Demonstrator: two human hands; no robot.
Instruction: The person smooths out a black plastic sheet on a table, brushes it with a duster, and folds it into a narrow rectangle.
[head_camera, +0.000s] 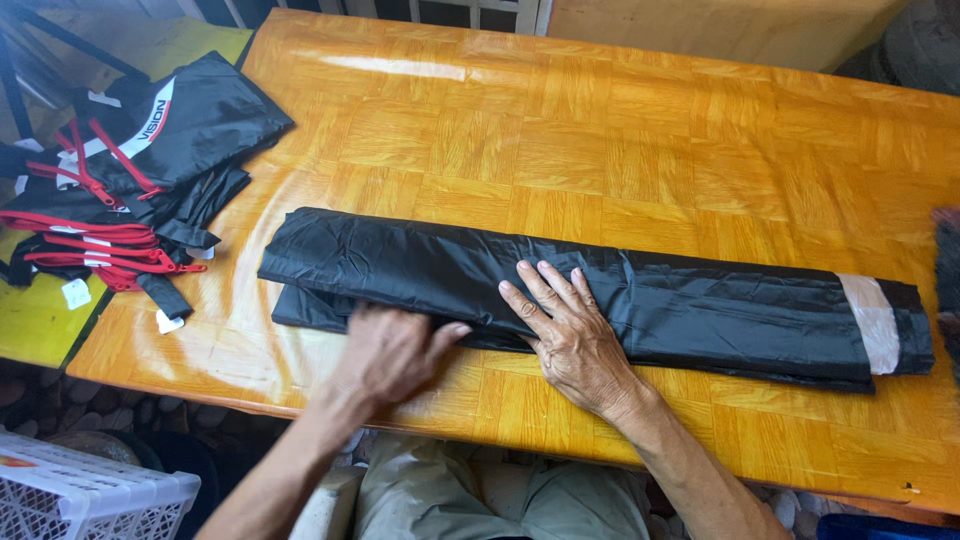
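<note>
A long black fabric piece lies folded into a narrow strip across the wooden table, with a white band near its right end. My right hand rests flat on the strip's near edge around its middle, fingers spread. My left hand, slightly blurred, sits at the near edge of the strip's left part, its thumb touching the fabric. A lower layer of the fabric sticks out at the left end.
A pile of black fabric items with red straps and white tags covers the table's left end. A white plastic crate stands on the floor at lower left. A dark object shows at the right edge.
</note>
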